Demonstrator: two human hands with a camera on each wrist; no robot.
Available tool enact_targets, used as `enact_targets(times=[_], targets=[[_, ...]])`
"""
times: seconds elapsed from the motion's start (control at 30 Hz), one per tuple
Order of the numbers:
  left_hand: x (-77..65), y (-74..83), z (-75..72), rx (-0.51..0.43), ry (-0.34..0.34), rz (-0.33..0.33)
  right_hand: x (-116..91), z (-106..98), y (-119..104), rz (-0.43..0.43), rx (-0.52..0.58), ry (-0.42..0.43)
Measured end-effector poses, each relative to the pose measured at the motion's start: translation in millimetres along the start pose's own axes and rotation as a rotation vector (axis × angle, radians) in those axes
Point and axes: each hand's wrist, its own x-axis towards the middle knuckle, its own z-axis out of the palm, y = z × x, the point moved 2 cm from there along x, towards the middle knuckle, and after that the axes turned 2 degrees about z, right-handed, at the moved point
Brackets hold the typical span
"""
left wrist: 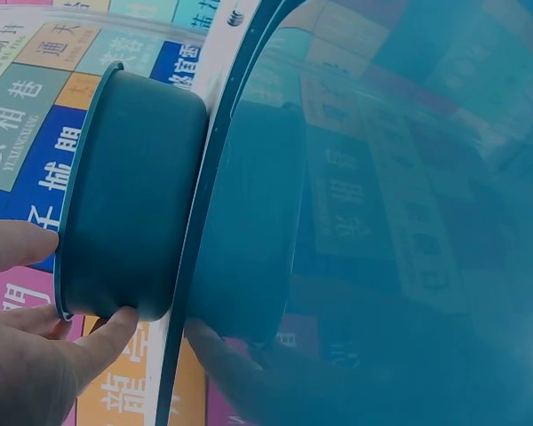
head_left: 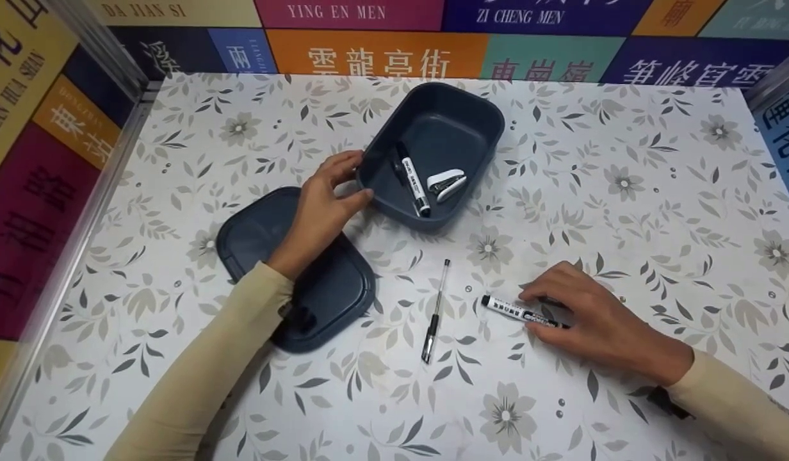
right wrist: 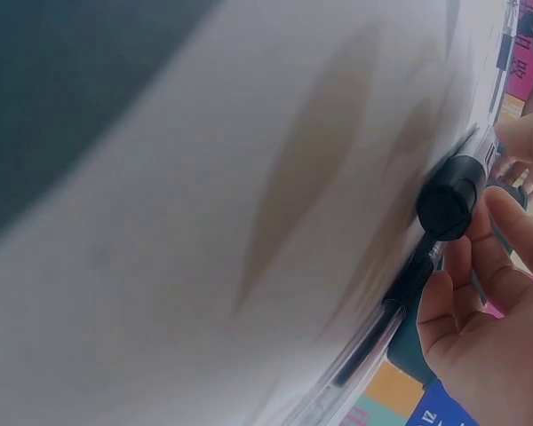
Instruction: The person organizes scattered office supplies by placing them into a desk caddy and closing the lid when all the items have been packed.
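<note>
A dark blue-grey plastic container [head_left: 446, 131] sits on the table with a black-and-white marker [head_left: 412, 182] and a white stapler [head_left: 446, 184] in it. My left hand [head_left: 327, 205] grips the container's near left corner, thumb and fingers spread around it; the left wrist view shows the fingertips against the container wall [left wrist: 129, 195]. Between thumb and fingers, my right hand [head_left: 590, 314] pinches a second black-and-white marker [head_left: 506, 308], low over the table. Its black end [right wrist: 449, 200] faces the right wrist camera. A clear gel pen [head_left: 435, 314] with a black grip lies left of that marker.
Under my left forearm lies the container's dark lid [head_left: 340, 278], partly hidden by the sleeve [head_left: 225, 358]. The table [head_left: 625, 256] wears a leaf-and-flower print. Colourful panels with lettering [head_left: 369, 54] stand along its back and sides.
</note>
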Motion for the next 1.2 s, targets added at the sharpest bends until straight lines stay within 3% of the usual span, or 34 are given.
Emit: enact_targets(times=[0.13,0.47,0.67,1.0,1.2], targets=[[-0.4,0.2,-0.1,-0.006,0.002,-0.007,-0.9,2.4,1.9,-0.031,-0.022,0.016],[-1.7,-0.3,-1.0,0.011,-0.007,-0.014,-1.4,1.7,0.9,0.003,-0.020,-0.034],[-2.3,0.6,-1.7,0.020,-0.010,-0.004,-0.6,1.8,0.8,-0.037,-0.019,-0.015],[-1.1,1.3,-1.2,0.000,0.000,0.007,0.7,0.5,0.1,0.025,-0.016,-0.056],[-0.5,1.5,-0.1,-0.017,-0.002,-0.006,0.1,1.5,-2.0,0.001,-0.014,-0.035]])
